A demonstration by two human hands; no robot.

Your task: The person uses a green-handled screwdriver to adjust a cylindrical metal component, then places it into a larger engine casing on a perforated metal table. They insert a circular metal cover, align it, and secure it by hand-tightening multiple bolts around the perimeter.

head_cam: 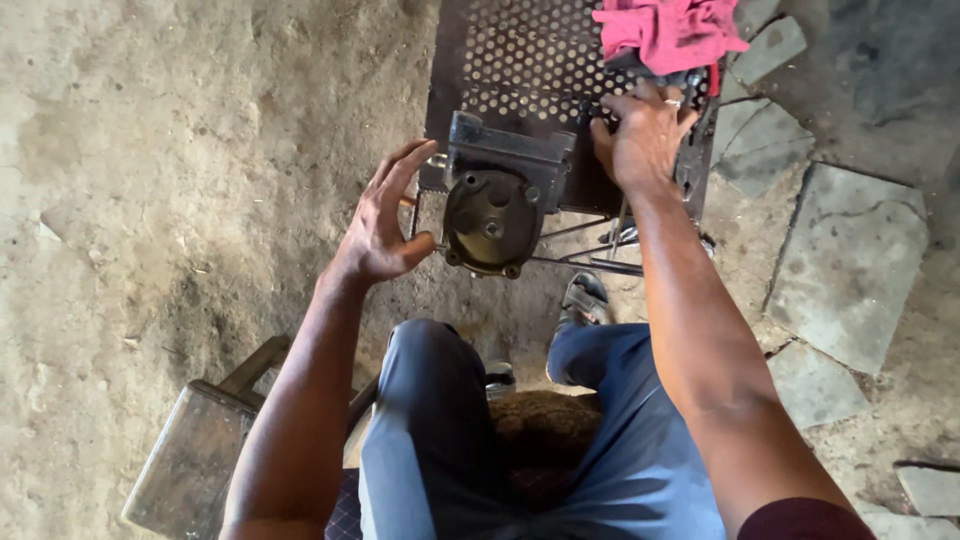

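Single head-worn view, steeply downward, close over lap and ground

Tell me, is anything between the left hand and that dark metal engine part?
Nothing visible is. The left hand is open, with its thumb against the round cover of the dark metal engine part on the perforated metal table. The right hand rests just beside the part.

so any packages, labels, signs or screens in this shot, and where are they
None in view. The person's left hand rests against a dark greasy metal engine part on a perforated metal stand, the right hand lies flat on the stand below a pink rag, and none of these shows a label or sticker.
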